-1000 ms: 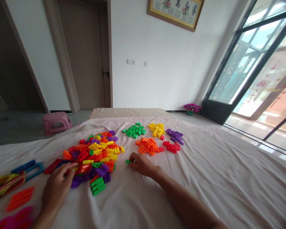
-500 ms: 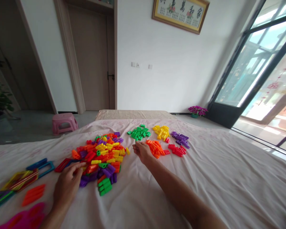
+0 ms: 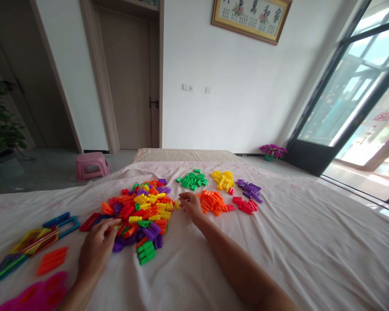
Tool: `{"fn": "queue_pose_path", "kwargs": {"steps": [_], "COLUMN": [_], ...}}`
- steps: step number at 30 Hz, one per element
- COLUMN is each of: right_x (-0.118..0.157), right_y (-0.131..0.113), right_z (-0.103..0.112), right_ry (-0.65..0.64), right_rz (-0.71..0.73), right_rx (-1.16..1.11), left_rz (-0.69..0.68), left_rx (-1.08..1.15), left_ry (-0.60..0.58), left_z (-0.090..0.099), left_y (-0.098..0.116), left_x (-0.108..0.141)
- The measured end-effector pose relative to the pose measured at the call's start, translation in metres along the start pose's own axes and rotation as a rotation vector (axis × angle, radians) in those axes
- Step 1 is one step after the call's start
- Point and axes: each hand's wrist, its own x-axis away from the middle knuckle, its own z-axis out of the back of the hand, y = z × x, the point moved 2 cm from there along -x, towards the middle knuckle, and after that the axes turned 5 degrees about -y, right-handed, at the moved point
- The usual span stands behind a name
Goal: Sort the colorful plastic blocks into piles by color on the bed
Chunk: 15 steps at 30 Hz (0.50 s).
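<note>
Many tubular plastic blocks (image 3: pixel 145 212) lie heaped on wrinkled cloth (image 3: pixel 188 263)

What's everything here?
Block heap: one, multicoloured, centre left
Block piles: five, green, yellow, purple, orange, red, beside heap
Frames: several, multicoloured, left
Block: one, orange, left
Bumpy thing: one, pink, corner
Cloth: one, pale, underneath
Stool: one, pink, floor
Plant: one, green, left
Flowers: bunch, magenta, floor
Picture: one, gold, wall
Wall plates: three, white, wall
Doors: two, brown, left
Glass door: one, dark, right
Left hand: one, at heap
Right hand: one, beside orange pile
</note>
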Motion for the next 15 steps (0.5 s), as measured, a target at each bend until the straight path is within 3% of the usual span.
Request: {"fn": "queue_pose_path", "kwargs": {"steps": [3, 6, 15], "right_x": [0.011, 0.021, 0.034], "right_y": [-0.004, -0.016, -0.032], "right_z": [-0.004, -0.008, -0.011], "right_ry": [-0.089, -0.181, -0.260], "right_rz": [0.136, 0.204, 0.207], "right_rx": [0.468, 0.784, 1.036], "left_rz": [0.007, -0.001, -0.038], "left_rx": [-0.003, -0.008, -0.025], "left_ry": [0.003, 0.015, 0.027], "left_z": [0.001, 0.001, 0.001], "left_y": [0.002, 0.003, 0.002], "left_x": [0.001, 0.002, 0.002]}}
